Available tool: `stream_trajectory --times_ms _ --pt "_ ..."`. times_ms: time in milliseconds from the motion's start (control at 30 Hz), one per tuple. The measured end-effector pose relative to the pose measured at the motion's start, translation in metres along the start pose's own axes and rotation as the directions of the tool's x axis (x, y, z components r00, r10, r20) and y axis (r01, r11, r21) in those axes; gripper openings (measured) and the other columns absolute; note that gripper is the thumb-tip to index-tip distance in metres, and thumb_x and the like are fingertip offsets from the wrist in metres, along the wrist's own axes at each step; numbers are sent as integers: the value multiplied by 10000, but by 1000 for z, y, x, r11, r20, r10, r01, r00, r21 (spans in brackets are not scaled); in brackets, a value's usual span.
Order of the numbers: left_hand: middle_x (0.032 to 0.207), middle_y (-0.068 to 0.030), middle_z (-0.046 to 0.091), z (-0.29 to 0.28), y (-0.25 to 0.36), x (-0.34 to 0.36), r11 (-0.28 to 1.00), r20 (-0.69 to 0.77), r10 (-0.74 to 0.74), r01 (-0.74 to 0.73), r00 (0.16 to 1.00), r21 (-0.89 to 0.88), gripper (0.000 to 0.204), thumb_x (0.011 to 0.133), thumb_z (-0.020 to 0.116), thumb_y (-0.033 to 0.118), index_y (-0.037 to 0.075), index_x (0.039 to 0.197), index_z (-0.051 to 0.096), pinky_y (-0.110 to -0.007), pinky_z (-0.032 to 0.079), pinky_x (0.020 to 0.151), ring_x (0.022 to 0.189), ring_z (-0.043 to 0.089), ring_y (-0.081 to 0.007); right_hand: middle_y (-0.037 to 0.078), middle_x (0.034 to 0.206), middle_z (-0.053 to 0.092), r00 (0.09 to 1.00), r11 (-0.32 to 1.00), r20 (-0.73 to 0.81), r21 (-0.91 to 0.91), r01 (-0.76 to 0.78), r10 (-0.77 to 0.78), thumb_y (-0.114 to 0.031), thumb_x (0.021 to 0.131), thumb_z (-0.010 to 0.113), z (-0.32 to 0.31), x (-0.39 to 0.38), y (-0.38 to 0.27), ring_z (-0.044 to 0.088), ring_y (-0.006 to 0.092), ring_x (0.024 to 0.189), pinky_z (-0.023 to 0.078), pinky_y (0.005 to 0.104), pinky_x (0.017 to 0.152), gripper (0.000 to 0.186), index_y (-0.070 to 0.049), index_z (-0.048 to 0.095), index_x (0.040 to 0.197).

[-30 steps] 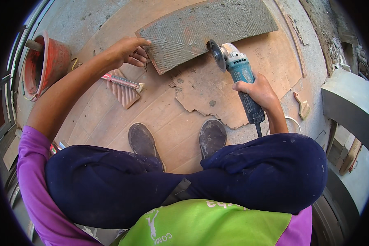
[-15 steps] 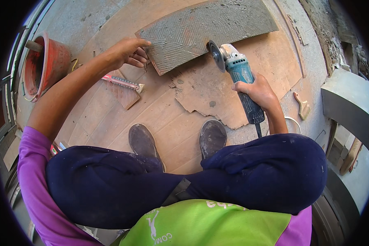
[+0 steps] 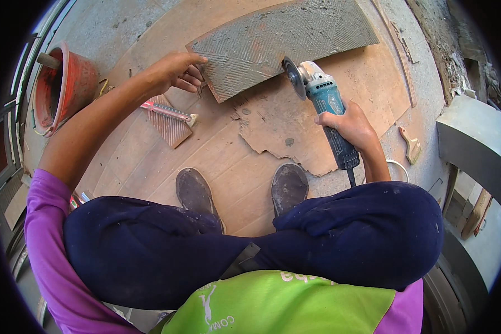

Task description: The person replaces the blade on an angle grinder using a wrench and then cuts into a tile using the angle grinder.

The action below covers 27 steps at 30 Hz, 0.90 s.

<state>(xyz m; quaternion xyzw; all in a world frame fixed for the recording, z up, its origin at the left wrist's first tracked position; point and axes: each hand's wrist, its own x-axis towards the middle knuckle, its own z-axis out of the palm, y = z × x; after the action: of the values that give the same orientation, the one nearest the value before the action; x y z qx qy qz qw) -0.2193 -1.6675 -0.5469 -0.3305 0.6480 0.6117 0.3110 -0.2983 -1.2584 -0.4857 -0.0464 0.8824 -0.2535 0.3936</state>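
Observation:
My left hand (image 3: 181,72) grips the left end of a curved-edged tile (image 3: 261,42), whose upturned face carries grey ridged mortar. My right hand (image 3: 348,122) is wrapped round a teal and black angle grinder (image 3: 331,108). Its cutting disc (image 3: 293,78) stands at the tile's near edge; I cannot tell if it touches. Under and beside these lies a broken, jagged brown board (image 3: 284,133). Left of it, below my left hand, a pink-striped long tool (image 3: 170,111) rests on a ridged offcut (image 3: 172,133).
An orange bucket (image 3: 75,86) stands at the left. A paintbrush (image 3: 411,145) lies right of the grinder, near its cord (image 3: 401,167). A grey curved block (image 3: 467,145) and rough rubble (image 3: 445,50) line the right side. My knees and shoes (image 3: 192,189) occupy the near floor.

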Motion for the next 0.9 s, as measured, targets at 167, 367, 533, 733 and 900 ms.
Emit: stream_trajectory --times_ms 167,367,533,733,900 --pt "904 -117 633 2 1 2 1000 -7 -5 5 1000 12 449 965 665 357 -44 1150 585 -330 617 671 763 650 -180 119 779 644 1000 1000 4 -28 -15 15 -324 690 811 -3 -4 -3 618 190 630 493 312 554 517 57 658 1004" --pt "905 -111 634 3 2 3 1000 5 3 -3 1000 7 427 965 666 356 -31 1131 593 -329 617 671 760 652 -178 125 782 646 1000 1000 -6 -3 -1 1 -337 681 814 -6 -5 -4 627 200 635 498 313 554 549 68 653 1017" --pt "903 -109 636 0 -1 1 1000 -7 -8 8 1000 1 415 964 667 352 -25 1120 594 -331 619 673 754 655 -176 128 783 649 1000 1000 12 -12 6 -6 -328 683 815 -4 -6 -8 628 201 630 499 311 551 544 68 653 1019" --pt "900 -107 638 2 0 3 1000 1 0 0 1000 1 413 964 664 347 -28 1123 594 -330 618 673 753 655 -172 129 784 654 1000 1000 -13 -10 8 -9 -326 683 819 -5 -2 -1 630 199 627 503 307 551 546 69 655 1023" --pt "902 -110 639 3 0 3 1000 -9 -4 4 1000 4 423 962 666 352 -32 1126 598 -329 615 668 750 653 -175 127 786 656 999 998 -8 -52 -33 33 -319 690 815 -7 -6 -10 631 196 631 504 304 558 532 64 657 1023"
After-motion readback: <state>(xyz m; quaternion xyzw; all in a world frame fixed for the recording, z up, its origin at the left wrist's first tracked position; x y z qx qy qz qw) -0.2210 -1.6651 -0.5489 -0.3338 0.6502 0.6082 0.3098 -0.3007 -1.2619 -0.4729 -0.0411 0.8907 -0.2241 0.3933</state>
